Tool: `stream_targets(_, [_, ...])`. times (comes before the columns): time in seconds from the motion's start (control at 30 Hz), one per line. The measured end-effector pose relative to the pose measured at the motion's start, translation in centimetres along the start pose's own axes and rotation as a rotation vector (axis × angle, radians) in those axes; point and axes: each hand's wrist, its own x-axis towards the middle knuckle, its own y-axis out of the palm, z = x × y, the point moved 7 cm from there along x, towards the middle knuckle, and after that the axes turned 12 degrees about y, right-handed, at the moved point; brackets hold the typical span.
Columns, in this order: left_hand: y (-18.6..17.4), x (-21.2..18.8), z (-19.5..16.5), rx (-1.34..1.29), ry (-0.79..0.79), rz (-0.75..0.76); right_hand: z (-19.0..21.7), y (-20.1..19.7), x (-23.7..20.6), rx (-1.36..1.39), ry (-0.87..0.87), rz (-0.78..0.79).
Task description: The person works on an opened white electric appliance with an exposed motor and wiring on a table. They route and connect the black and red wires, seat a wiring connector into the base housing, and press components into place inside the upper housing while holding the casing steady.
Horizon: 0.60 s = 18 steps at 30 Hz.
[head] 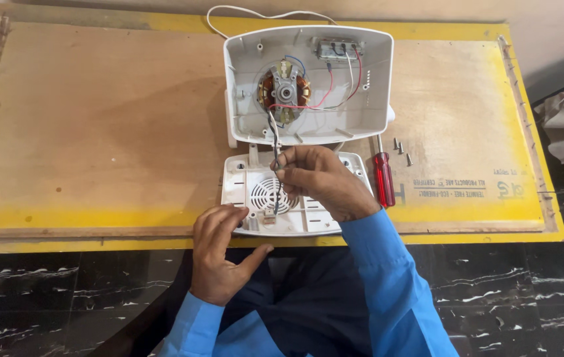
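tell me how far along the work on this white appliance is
Done: the white housing lies opened with the motor exposed; its base plate is off, screws beside the red screwdriver. In hand: right hand pinches wires; left hand rests on the plate's edge. Left: the housing is not closed.

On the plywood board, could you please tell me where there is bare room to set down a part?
The widest free patch lies left of the open white housing. A smaller one lies right of the screws. It is crowded around the base plate, hands and red screwdriver.

Housing (308, 86) behind base plate (295, 195), screwdriver (383, 178) right
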Motion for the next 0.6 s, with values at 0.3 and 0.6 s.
stream_targets(0.3, [1.0, -0.6, 1.4, 0.047, -0.013, 0.020, 1.9, 0.0, -0.5, -0.133, -0.024, -0.101])
stream_targets(0.6, [0.6, 1.4, 1.6, 0.030, -0.005, -0.048, 4.8, -1.3, -1.1, -0.058, -0.007, -0.026])
